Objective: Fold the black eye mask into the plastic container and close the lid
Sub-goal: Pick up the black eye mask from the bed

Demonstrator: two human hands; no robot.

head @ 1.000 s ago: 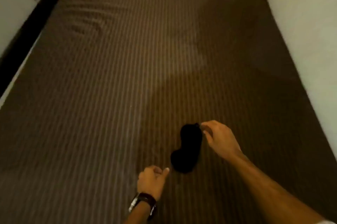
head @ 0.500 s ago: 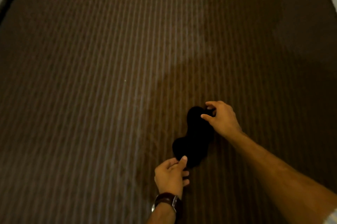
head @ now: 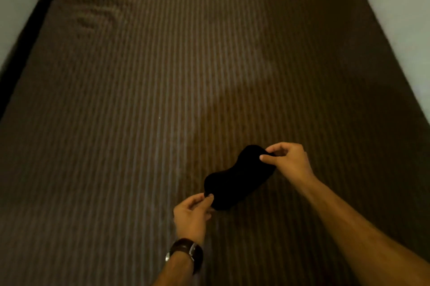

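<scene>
The black eye mask (head: 237,181) is stretched out flat over the brown striped bed sheet (head: 162,99), slanting from lower left to upper right. My left hand (head: 192,214), with a brown watch on its wrist, pinches the mask's near left end between thumb and fingers. My right hand (head: 287,160) pinches the far right end. Whether the mask rests on the sheet or is lifted slightly above it is unclear. No plastic container shows anywhere in the head view.
The striped sheet fills most of the view, with wrinkles (head: 93,13) at the upper left. A pale wall (head: 400,18) runs along the right side. A dark bed edge and pale floor (head: 14,20) lie on the left.
My left hand reached the mask's near end and took hold of it. My right hand closed on the far end. The mask now slants more sideways than a second ago.
</scene>
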